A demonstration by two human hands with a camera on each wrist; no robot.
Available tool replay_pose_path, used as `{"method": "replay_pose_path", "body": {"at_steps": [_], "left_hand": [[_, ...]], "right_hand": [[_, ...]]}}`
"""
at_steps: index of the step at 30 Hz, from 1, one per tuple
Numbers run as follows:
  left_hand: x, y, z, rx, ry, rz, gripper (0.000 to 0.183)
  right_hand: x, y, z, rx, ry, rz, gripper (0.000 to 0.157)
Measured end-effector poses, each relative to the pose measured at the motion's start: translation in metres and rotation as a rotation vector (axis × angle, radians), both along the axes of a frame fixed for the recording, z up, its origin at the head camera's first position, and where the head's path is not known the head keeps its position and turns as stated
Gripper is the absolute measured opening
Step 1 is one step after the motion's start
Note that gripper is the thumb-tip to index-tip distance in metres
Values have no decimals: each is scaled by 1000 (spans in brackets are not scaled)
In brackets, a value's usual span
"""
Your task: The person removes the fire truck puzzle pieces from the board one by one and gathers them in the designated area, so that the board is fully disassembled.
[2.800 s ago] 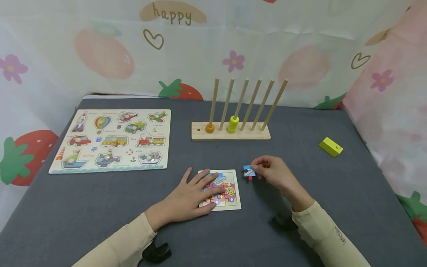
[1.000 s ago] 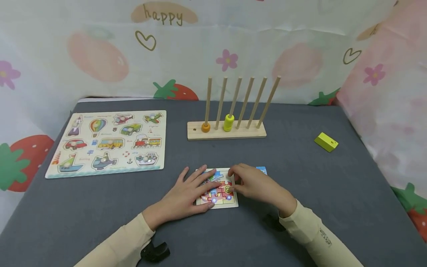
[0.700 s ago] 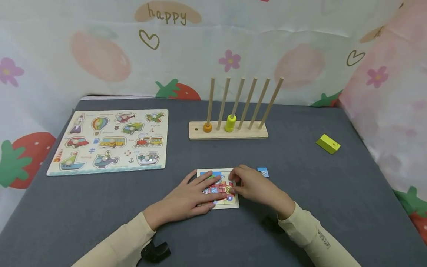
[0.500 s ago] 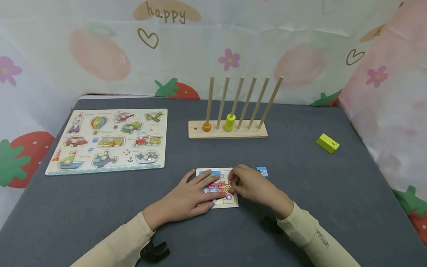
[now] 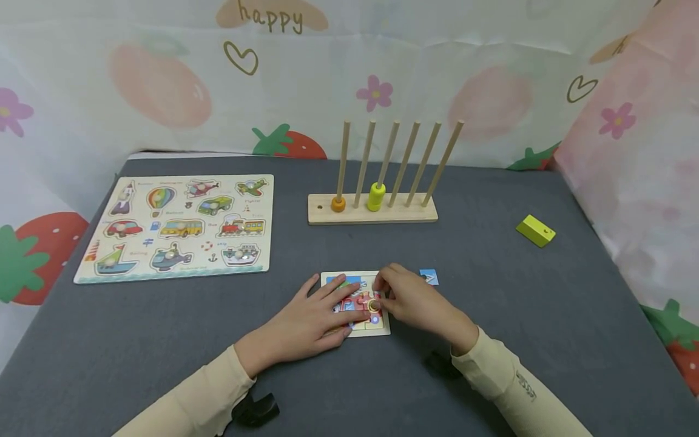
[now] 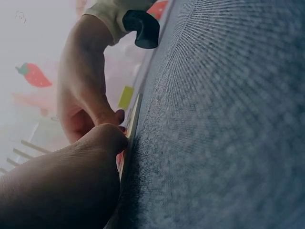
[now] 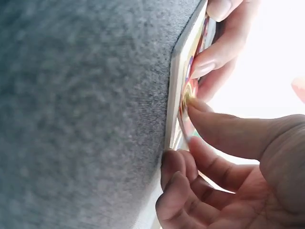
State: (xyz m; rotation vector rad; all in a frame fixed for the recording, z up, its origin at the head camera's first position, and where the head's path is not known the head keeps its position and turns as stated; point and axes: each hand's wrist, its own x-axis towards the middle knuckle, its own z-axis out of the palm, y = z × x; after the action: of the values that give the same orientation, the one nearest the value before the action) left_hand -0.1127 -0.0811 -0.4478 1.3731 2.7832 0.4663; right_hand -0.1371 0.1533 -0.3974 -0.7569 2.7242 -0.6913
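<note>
A small jigsaw puzzle (image 5: 363,332) in a pale wooden frame lies in front of the person. My left hand (image 5: 306,321) rests on its left part, fingers spread and straight, covering some of the picture. At the puzzle's right side, my right hand (image 5: 420,302) pinches a red puzzle piece with a yellow ring (image 5: 374,306) between thumb and fingers. The right wrist view shows this puzzle piece (image 7: 185,121) tilted up from the frame under the thumb. Just beyond the right hand, a loose blue puzzle piece (image 5: 429,277) lies on the table, partly hidden.
A large vehicle knob puzzle board (image 5: 180,249) lies at the left. Behind the hands stands a wooden peg rack (image 5: 377,217) with upright pegs, orange and yellow-green beads on two of them. A yellow block (image 5: 536,230) sits at the right on the grey tablecloth (image 5: 349,394).
My right hand has let go of the blue piece, leaving it on the table, and moved left to the puzzle, where it now pinches a red piece. The left hand stays on the puzzle.
</note>
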Motion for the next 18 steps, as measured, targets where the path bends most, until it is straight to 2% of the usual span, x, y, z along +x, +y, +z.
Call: {"method": "replay_pose_path", "body": {"at_steps": [4,10,18], "left_hand": [[0,0,0,-9,-18,4,41],[-1,-1,-2,-8,-44,4,41],[-1,-2,-2,-5,-59,1,41]], "right_hand": [[-2,-1,0,-52,-43,-33,9],[-6,1,-2,-152,-159,-103,5],[-10,7,-7,-321,-366,-195,4]]}}
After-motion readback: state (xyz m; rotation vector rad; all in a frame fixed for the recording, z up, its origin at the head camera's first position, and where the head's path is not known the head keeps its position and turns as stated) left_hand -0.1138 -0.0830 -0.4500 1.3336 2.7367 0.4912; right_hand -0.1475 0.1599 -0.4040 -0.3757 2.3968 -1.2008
